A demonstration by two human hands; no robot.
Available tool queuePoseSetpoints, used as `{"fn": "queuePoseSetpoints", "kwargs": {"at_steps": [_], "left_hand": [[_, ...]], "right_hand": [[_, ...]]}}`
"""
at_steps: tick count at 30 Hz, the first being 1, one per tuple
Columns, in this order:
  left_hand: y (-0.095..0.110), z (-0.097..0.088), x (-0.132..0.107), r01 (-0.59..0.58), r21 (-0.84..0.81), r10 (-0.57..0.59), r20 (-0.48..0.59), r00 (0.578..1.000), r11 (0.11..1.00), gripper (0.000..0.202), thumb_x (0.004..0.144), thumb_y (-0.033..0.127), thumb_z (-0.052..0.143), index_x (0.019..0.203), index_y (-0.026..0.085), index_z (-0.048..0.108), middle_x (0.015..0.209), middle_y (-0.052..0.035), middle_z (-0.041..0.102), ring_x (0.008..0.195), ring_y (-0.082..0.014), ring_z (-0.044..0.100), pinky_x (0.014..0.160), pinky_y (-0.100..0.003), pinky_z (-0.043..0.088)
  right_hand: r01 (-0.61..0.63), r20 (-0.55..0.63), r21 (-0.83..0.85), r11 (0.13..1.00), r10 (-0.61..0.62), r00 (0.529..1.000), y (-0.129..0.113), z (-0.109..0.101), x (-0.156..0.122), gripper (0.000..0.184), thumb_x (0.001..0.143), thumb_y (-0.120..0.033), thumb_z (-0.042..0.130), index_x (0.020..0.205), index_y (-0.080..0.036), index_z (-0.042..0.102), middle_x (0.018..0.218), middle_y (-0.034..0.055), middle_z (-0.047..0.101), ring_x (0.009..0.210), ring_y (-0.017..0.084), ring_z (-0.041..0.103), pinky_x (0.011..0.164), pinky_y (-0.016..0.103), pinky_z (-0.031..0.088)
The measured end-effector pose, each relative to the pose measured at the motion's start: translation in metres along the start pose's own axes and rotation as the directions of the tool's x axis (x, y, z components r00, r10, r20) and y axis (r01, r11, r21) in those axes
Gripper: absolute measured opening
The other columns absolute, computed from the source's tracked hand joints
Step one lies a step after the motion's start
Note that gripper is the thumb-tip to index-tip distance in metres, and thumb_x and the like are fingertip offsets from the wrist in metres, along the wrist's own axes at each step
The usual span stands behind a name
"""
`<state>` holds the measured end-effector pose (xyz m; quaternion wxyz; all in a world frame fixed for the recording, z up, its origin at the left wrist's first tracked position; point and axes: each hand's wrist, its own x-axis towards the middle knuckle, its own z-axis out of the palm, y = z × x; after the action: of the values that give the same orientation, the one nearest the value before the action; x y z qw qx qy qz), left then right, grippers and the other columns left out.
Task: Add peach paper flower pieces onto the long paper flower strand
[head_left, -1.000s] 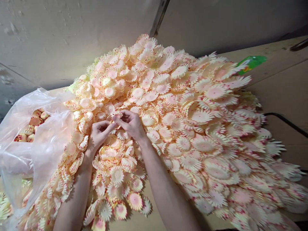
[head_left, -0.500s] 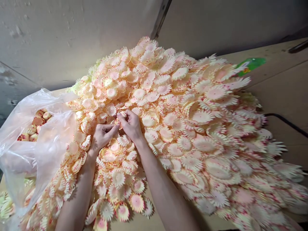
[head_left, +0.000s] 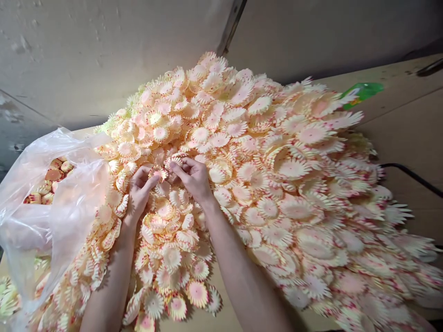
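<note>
A large heap of cream-and-pink, flower-shaped petal discs (head_left: 266, 207) with fringed edges surrounds both hands. My left hand (head_left: 139, 191) has a small petal disc (head_left: 158, 174) between thumb and curled fingers. To its right, my right hand (head_left: 194, 179) pinches another petal disc (head_left: 175, 161) between thumb and fingertips. A small gap lies between the two hands. Below them, more discs spread in a loose pile (head_left: 171, 256) between my forearms. Fingertips of both hands are partly covered by the discs.
On the left a clear plastic bag (head_left: 74, 184) holds several rolled, bud-like bundles (head_left: 55, 174). A green packet (head_left: 363, 93) lies at the back right, and a black cable (head_left: 415, 175) runs along the right. A grey wall (head_left: 114, 55) rises behind the heap.
My hands, close together before, have drawn apart: the left moved slightly left, the right slightly right. A petal disc now shows in each hand. The heap stays largely the same.
</note>
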<state>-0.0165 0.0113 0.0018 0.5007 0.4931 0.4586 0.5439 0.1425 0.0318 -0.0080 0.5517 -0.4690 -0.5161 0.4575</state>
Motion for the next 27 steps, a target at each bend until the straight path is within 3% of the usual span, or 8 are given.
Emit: {"fn": "queuePoseSetpoints", "kwargs": {"at_steps": [4,7,9,12,15,18,22,27], "left_hand": [[-0.0006,0.0029,0.0008,0.005,-0.087,0.000,0.053,0.999,0.996,0.034,0.075,0.033,0.072,0.073,0.020,0.040,0.084,-0.0026,0.069,0.071,-0.0127,0.065,0.071,-0.025,0.050],[-0.0001,0.0050,0.0019,-0.033,-0.127,0.035,0.013,0.999,0.991,0.040,0.074,0.030,0.072,0.076,0.022,0.033,0.085,-0.0033,0.070,0.071,-0.0142,0.067,0.071,-0.027,0.052],[0.0003,0.0051,0.0025,-0.067,-0.101,0.067,-0.007,0.998,0.993,0.033,0.077,0.028,0.071,0.088,0.022,0.041,0.085,-0.0015,0.069,0.071,-0.0137,0.067,0.072,-0.028,0.052],[0.0022,0.0034,0.0025,-0.148,0.097,0.149,-0.003,0.989,0.984,0.030,0.081,0.028,0.069,0.107,0.022,0.055,0.093,-0.0021,0.069,0.085,-0.0143,0.066,0.083,-0.028,0.051],[0.0047,0.0015,0.0021,-0.210,0.289,0.210,0.031,0.977,0.934,0.026,0.082,0.032,0.070,0.104,0.021,0.068,0.102,-0.0047,0.071,0.100,-0.0172,0.065,0.094,-0.029,0.048],[0.0050,0.0008,0.0027,-0.223,0.334,0.220,0.047,0.974,0.916,0.027,0.081,0.035,0.070,0.104,0.021,0.072,0.108,-0.0054,0.072,0.105,-0.0192,0.065,0.097,-0.031,0.047],[0.0027,0.0012,0.0036,-0.198,0.338,0.202,0.023,0.979,0.920,0.028,0.079,0.037,0.072,0.101,0.020,0.074,0.101,-0.0047,0.074,0.097,-0.0190,0.067,0.091,-0.030,0.050],[0.0014,0.0023,0.0036,-0.145,0.346,0.160,-0.016,0.987,0.927,0.027,0.075,0.037,0.076,0.094,0.019,0.076,0.094,-0.0043,0.075,0.091,-0.0190,0.068,0.087,-0.029,0.052]], "right_hand": [[0.057,0.046,0.016,0.998,-0.057,0.997,-0.0047,-0.0020,-0.0011,0.034,0.082,-0.050,0.065,0.067,-0.020,0.060,0.070,0.0013,0.058,0.069,0.015,0.057,0.060,0.027,0.048],[0.056,0.084,0.066,0.996,-0.061,0.995,-0.0039,-0.0009,-0.0005,0.029,0.081,-0.046,0.067,0.070,-0.019,0.065,0.077,0.0024,0.063,0.075,0.016,0.060,0.067,0.028,0.051],[0.020,0.068,0.111,0.994,-0.028,0.997,-0.0023,0.0007,0.0000,0.024,0.075,-0.042,0.074,0.077,-0.019,0.070,0.079,0.0022,0.067,0.074,0.016,0.063,0.069,0.029,0.053],[-0.026,0.009,0.181,0.983,0.025,1.000,-0.0011,0.0027,0.0001,0.030,0.063,-0.037,0.083,0.085,-0.019,0.073,0.080,0.0026,0.072,0.071,0.016,0.066,0.070,0.030,0.056],[-0.036,0.040,0.220,0.975,0.028,0.999,-0.0024,0.0029,-0.0009,0.029,0.060,-0.036,0.085,0.080,-0.018,0.074,0.079,0.0036,0.075,0.070,0.017,0.068,0.068,0.030,0.058],[-0.022,0.104,0.225,0.974,-0.001,0.995,-0.0033,0.0018,-0.0015,0.024,0.066,-0.035,0.082,0.083,-0.019,0.076,0.083,0.0039,0.077,0.075,0.018,0.071,0.073,0.031,0.059],[0.002,0.175,0.256,0.967,-0.049,0.983,-0.0014,0.0003,-0.0007,0.020,0.073,-0.032,0.077,0.089,-0.021,0.077,0.088,0.0031,0.077,0.082,0.018,0.072,0.079,0.031,0.059],[-0.036,0.184,0.280,0.959,-0.017,0.983,-0.0025,-0.0005,-0.0009,0.020,0.070,-0.032,0.080,0.085,-0.020,0.077,0.085,0.0028,0.076,0.077,0.017,0.071,0.076,0.030,0.059]]}}
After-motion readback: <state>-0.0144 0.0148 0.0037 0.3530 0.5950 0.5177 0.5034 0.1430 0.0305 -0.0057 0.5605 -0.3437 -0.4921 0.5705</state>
